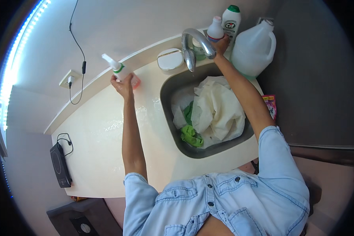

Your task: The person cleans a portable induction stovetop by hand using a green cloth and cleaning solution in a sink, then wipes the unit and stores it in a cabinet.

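Observation:
At the back of the counter, left of the sink, my left hand (123,85) grips a clear pump bottle (135,81) with a white pump, a green collar and pink liquid. Behind the sink, my right hand (221,45) is closed round a white plastic bottle (215,31). A white Cif bottle with a green cap (232,19) stands beside it, and a large translucent jug with a handle (252,50) is to its right. Cream-coloured cloth (218,109) lies bunched in the sink (167,110), along with a bright green cloth (191,136).
A chrome faucet (196,34) arches over the sink's back edge. Beside it sit a white soap box (170,59) and a green-tinted jar (198,50). A black induction cooktop (59,165) and its cord lie at the counter's left end. Water wets the counter (97,153).

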`<state>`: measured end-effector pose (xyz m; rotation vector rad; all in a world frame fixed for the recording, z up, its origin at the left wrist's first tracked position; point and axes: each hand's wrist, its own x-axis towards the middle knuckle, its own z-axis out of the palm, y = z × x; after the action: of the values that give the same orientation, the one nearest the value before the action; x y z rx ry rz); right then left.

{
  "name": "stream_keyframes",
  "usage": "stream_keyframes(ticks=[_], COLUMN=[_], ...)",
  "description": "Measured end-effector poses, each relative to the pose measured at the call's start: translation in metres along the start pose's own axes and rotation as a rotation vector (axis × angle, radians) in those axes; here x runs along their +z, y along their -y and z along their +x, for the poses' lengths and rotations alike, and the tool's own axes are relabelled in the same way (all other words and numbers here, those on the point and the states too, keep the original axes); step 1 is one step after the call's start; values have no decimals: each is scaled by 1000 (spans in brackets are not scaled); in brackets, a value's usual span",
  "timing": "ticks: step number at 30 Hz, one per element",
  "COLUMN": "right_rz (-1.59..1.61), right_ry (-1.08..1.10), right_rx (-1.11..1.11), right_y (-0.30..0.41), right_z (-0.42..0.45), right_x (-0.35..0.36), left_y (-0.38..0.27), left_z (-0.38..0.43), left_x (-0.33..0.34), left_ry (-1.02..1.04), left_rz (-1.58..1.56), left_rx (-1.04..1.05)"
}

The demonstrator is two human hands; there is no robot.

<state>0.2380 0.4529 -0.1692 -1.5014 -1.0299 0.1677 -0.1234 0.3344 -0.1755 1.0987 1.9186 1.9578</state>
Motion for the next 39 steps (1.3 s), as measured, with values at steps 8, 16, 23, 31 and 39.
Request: stream_keyframes(ticks=[8, 16, 23, 31, 39], right_rz=[-111, 183, 188, -579, -1227], right_ry=[83, 250, 315, 920, 1060], right_rx=[126, 34, 103, -289, -844], right_y=[12, 20, 24, 76, 66], right_z=[-11, -77, -145, -110, -95], right_x=[-3, -23, -173, -308, -316], left_y=[-18, 24, -13, 12, -89], left_z=[-33, -66, -248, -309, -243], left_x=[33, 25, 26, 57, 55], left_ry=[183, 23, 618, 823, 552], left_rz=[73, 106, 120, 620, 274], left_rx=[105, 190, -32, -218, 348])
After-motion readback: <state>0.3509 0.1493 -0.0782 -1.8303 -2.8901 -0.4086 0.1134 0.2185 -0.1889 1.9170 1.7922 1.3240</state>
